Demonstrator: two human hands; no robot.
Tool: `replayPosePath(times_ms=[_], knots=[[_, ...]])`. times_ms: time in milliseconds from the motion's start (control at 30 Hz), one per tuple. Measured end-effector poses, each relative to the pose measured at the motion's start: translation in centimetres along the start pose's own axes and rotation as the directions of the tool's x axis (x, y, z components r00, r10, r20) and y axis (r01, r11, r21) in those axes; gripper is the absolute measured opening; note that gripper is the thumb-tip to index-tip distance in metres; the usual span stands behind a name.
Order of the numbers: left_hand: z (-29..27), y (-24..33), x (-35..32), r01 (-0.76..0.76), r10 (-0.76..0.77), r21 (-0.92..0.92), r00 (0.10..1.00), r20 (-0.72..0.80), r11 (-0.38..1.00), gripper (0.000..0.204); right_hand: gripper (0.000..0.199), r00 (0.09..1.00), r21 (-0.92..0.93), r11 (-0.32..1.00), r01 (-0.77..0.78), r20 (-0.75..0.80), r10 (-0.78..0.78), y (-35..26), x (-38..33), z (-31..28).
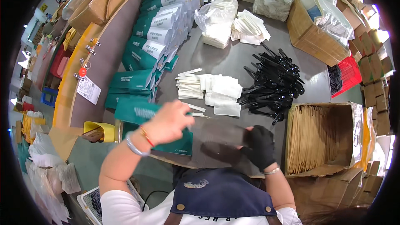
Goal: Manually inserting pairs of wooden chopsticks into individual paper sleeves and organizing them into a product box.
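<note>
My left hand (171, 118), wearing a red cord and a light bangle at the wrist, hovers over green packets near the table's front left. Its fingers are curled; what they hold, if anything, I cannot make out. One green packet (135, 111) lies beside that wrist, another green packet (175, 143) below it at the table edge. My right hand (259, 146), in a black fingerless glove, is closed low over the front of the table, beside a dark motion smear. Its contents are unclear. Beyond the hands lie white paper packets (225, 89), thin white sticks (190, 85) and a heap of black plastic cutlery (275, 83).
Rows of green-and-white pouches (158, 29) line the left board (83, 81). At right stands an open carton (318, 137) packed with thin brown paper sleeves. Farther back are a clear bag (218, 12) of white packets, a cardboard box (314, 31) and a red basket (348, 75).
</note>
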State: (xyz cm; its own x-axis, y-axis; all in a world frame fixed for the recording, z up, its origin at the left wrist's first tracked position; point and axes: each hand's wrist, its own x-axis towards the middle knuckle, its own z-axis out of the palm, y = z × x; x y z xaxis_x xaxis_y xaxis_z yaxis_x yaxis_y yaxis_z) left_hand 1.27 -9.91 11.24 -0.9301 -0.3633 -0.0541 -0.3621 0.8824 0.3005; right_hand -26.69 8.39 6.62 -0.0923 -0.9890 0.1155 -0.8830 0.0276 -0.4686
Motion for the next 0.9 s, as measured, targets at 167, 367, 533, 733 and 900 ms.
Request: replayPosePath(times_ms=[167, 367, 533, 733, 900], knots=[[2.4, -2.6, -3.0, 0.338, -0.286, 0.055, 0.862, -0.419, 0.940, 0.038, 0.058, 0.995, -0.061, 0.998, -0.025, 0.094, 0.030, -1.1, -0.3, -0.6], [12.7, 4.5, -5.0, 0.606, -0.683, -0.316, 0.662, -0.309, 0.730, 0.092, 0.062, 0.987, -0.095, 0.995, 0.045, 0.158, -0.029, -2.5, -0.4, 0.1], [12.7, 3.6, -5.2, 0.569, -0.695, -0.417, 0.667, -0.270, 0.708, 0.093, 0.060, 0.970, -0.080, 0.993, 0.091, 0.234, -0.070, -2.7, -0.3, 0.6], [11.3, 2.7, -4.4, 0.539, -0.630, -0.375, 0.755, -0.182, 0.754, 0.078, 0.058, 0.973, 0.191, 0.967, 0.167, 0.128, -0.193, -6.2, 1.6, 6.6], [10.0, -1.3, 0.5, 0.421, -0.462, -0.196, 0.836, -0.295, 0.886, 0.014, 0.050, 0.986, 0.119, 0.992, -0.050, -0.153, 0.068, 1.6, -0.9, 2.7]])
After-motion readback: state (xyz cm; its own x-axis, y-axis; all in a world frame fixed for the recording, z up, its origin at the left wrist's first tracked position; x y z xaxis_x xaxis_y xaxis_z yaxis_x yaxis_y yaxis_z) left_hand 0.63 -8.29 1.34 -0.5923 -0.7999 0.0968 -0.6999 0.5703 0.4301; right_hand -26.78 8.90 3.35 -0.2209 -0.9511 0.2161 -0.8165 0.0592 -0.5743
